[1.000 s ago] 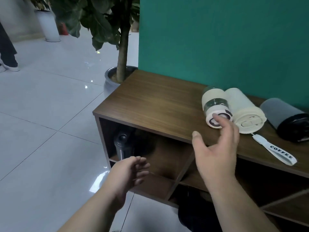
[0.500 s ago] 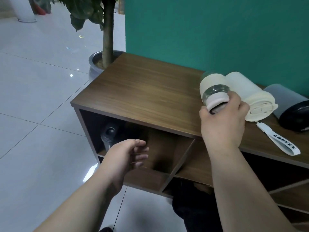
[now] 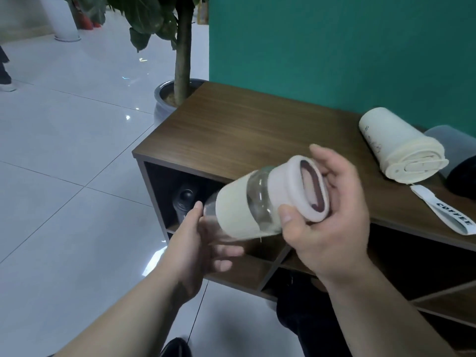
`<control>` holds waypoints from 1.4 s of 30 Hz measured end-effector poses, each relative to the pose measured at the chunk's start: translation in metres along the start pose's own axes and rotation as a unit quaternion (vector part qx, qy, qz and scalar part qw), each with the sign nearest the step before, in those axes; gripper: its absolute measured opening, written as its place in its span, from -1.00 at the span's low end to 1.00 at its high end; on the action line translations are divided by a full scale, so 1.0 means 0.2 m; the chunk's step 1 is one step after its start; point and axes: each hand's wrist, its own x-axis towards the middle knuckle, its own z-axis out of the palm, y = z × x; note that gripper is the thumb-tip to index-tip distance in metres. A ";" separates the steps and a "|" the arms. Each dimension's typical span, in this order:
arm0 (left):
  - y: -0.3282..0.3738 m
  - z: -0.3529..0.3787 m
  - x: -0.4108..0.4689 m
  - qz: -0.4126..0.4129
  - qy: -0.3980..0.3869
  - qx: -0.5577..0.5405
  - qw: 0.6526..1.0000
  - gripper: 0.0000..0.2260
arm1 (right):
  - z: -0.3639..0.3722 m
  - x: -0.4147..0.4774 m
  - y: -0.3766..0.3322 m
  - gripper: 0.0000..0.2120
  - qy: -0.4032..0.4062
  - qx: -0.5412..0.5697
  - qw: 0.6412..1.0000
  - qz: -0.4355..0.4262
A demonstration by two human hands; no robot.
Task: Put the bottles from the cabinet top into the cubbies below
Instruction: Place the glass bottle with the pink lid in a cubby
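My right hand (image 3: 332,215) clasps the glass bottle (image 3: 260,202) by its lid; its base points at eight o'clock into my open left hand (image 3: 198,243) (nearer the cubby (image 3: 180,191)).

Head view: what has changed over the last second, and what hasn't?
The right hand closed on the lid end of the glass bottle and lifted it off the cabinet top, tilting it base-down toward the cubbies. The left hand rose to its clear base. The cream tumbler, the dark bottle beside it and the dark bottle in the left cubby stayed put.
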 end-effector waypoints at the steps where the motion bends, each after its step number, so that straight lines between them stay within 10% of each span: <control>1: -0.02 0.00 0.00 -0.009 -0.013 0.010 1.000 -0.41 | 0.02 -0.02 0.00 -0.31 -0.029 -0.039 0.999 -0.014; 12: -0.35 0.05 0.26 -0.143 0.040 -0.018 0.989 -0.61 | 0.19 -0.27 0.33 -0.10 -0.254 -0.096 0.923 0.271; 42: -0.44 0.19 0.73 -0.213 0.172 -0.220 0.936 -0.65 | 0.39 -0.23 0.71 -0.36 -0.094 -0.139 0.898 0.406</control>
